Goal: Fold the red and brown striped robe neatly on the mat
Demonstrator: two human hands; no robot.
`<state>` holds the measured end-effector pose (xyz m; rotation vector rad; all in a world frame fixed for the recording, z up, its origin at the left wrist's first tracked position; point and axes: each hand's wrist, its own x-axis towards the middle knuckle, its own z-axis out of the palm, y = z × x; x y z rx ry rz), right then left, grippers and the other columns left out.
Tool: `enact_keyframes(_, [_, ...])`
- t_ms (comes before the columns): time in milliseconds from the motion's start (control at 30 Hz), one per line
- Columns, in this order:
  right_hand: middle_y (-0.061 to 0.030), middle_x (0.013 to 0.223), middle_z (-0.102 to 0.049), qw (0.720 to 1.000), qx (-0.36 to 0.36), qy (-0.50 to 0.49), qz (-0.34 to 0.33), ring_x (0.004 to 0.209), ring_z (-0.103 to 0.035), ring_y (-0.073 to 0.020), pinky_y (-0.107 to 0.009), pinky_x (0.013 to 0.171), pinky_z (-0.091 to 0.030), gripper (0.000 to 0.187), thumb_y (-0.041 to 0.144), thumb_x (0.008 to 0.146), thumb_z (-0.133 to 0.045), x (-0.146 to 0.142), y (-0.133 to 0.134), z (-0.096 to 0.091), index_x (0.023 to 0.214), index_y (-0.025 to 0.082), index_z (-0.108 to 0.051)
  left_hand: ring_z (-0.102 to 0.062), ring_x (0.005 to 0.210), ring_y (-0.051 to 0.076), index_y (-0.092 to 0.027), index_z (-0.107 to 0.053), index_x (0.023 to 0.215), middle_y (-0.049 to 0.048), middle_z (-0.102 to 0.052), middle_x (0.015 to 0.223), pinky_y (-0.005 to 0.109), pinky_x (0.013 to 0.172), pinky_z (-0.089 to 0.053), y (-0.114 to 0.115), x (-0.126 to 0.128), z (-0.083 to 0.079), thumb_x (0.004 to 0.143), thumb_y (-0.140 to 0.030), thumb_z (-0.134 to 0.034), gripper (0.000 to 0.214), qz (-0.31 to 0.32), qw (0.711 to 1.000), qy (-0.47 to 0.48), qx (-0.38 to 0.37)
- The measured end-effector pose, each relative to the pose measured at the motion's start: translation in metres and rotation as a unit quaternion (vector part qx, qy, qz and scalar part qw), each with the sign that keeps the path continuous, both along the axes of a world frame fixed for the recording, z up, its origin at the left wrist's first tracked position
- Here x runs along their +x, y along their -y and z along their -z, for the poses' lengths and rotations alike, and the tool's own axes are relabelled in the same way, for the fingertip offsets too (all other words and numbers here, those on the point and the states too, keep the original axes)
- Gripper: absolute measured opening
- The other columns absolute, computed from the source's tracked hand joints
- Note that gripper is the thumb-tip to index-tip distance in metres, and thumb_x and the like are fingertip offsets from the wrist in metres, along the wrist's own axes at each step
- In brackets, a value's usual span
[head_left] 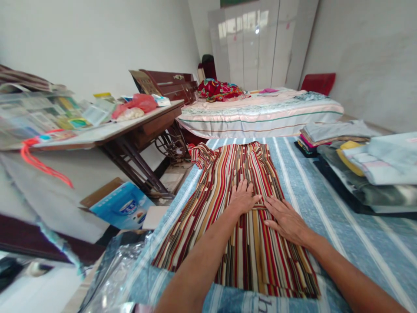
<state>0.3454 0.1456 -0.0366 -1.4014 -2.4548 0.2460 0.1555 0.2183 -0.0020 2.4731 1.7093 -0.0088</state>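
Crumpled clear plastic lies at the near left edge of the blue striped sheet. On that sheet a striped garment is spread flat, lengthwise away from the person. The left hand and the right hand rest on its middle, palms down, fingers spread, gripping nothing, thumbs nearly meeting. Folded clothes are stacked well to the right. A blue carton and a cluttered wooden table stand on the left, and a second bed lies beyond.
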Motion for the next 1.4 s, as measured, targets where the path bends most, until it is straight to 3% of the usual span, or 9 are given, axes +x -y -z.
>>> enact_keyframes(267, [-0.0119, 0.148, -0.032, 1.0, -0.002, 0.005, 0.0, 0.138, -0.024, -0.0262, -0.051, 0.11, -0.023, 0.064, 0.055, 0.091, -0.034, -0.0013, 0.0, -0.002, 0.141, 0.016, -0.038, -0.008, 0.142, 0.026, -0.019, -0.024, 0.145, 0.0103, -0.016, 0.154, 0.05, 0.112, -0.013, -0.0027, -0.0005, 0.0026, 0.087, -0.066, -0.015, 0.075, 0.001, 1.0, -0.011, -0.001])
enact_keyframes(600, [-0.0103, 0.147, -0.033, 1.0, 0.0, -0.016, -0.003, 0.137, -0.027, -0.0256, -0.051, 0.11, -0.023, 0.061, 0.054, 0.09, -0.035, -0.0016, -0.0025, 0.0024, 0.141, 0.02, -0.037, -0.013, 0.141, 0.027, -0.017, -0.028, 0.143, 0.0124, -0.017, 0.154, 0.051, 0.111, -0.015, -0.0022, -0.0028, 0.0068, 0.087, -0.067, -0.011, 0.078, 0.005, 1.0, 0.006, 0.027])
enact_keyframes(1400, [-0.0097, 0.145, -0.037, 0.999, 0.004, -0.035, 0.002, 0.134, -0.032, -0.0262, -0.051, 0.108, -0.027, 0.06, 0.055, 0.089, -0.038, -0.0041, -0.0009, -0.0009, 0.14, 0.022, -0.039, -0.01, 0.142, 0.026, -0.018, -0.024, 0.145, 0.0111, -0.014, 0.155, 0.05, 0.112, -0.014, 0.0, -0.0043, 0.0034, 0.086, -0.067, -0.012, 0.078, -0.008, 1.0, -0.003, 0.009])
